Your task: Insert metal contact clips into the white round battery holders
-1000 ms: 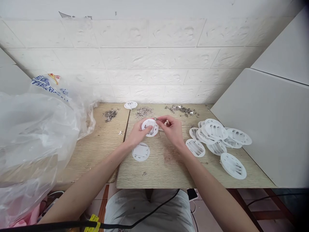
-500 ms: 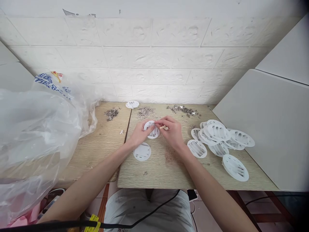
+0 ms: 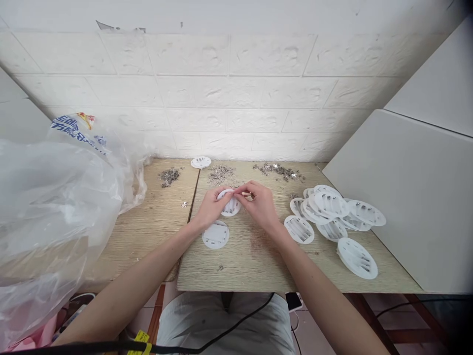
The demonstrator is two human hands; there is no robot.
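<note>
White disc (image 3: 231,207), one: left hand (image 3: 210,208) grips it, right hand (image 3: 260,203) pinches at its rim.

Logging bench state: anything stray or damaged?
One metal piece lies alone, away from the metal piles; a small bit sits near the front edge of the table. Both look stray. On the wall, upper left, a jagged patch looks like damage.

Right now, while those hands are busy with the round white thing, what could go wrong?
The right hand works at the edge of the white disc gripped by the left hand, so its fingertips might slip. The heap of tiny metal pieces lies loose just beyond; a bump could scatter it. The overlapping discs might slide.
</note>
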